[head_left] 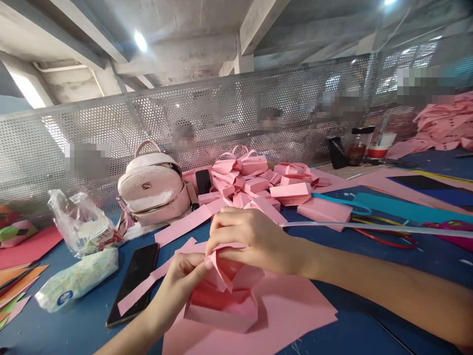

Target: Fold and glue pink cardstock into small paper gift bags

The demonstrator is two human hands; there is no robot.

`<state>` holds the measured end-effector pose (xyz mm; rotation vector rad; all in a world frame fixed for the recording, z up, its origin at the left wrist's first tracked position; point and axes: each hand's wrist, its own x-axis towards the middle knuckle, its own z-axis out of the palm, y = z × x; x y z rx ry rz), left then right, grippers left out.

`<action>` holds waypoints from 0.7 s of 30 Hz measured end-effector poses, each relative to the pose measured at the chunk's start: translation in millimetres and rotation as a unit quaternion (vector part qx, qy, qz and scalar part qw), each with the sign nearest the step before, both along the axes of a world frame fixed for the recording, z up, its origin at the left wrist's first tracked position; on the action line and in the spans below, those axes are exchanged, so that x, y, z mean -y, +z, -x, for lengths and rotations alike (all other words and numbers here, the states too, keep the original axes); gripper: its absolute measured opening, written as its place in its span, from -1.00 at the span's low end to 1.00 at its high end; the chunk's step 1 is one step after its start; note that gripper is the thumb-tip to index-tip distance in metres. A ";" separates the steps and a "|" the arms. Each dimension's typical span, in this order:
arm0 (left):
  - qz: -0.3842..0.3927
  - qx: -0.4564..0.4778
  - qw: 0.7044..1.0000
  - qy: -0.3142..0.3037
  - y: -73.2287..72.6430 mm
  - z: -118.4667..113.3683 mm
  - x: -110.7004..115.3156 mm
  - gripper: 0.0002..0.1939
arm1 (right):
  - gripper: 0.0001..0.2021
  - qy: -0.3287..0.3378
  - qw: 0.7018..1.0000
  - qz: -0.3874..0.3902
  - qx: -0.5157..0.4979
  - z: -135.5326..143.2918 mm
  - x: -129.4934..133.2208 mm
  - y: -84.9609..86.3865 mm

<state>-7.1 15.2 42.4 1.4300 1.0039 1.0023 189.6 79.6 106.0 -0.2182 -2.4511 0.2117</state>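
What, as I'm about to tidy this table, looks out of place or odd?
A pink paper strip lies across the dark phone beside the left hand. It looks odd because loose paper partly covers the phone. Nothing is visibly spilled.

No legible wording, blue oval logo [65, 297] (too blurred to read), on a pale soft pack [86, 273]

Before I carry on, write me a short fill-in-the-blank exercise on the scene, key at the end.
1. The left hand and right hand both hold folded paper coloured ____.
2. In this view, the backpack stands to the ____ of the paper pile.
3. The phone beside the left forearm lies on a tabletop coloured ____.

Missing words: pink; left; blue.
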 end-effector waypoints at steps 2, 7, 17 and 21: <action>-0.002 -0.004 1.000 0.003 -0.4 -0.2 0.3 -0.49 | -0.88 -0.006 1.000 -0.015 -0.003 0.1 -0.1 -0.6; 0.004 0.013 1.000 0.007 -4.8 0.1 1.3 -0.49 | -0.87 0.004 1.000 -0.004 -0.007 0.1 0.1 0.1; 0.003 0.001 1.000 0.016 -1.5 -2.1 1.9 -0.49 | -0.91 -0.001 1.000 -0.008 0.013 -2.6 1.0 7.8; 0.017 0.021 0.999 0.020 -4.4 -1.0 1.6 -0.51 | -0.92 -0.001 0.997 -0.080 0.014 -2.7 2.3 7.9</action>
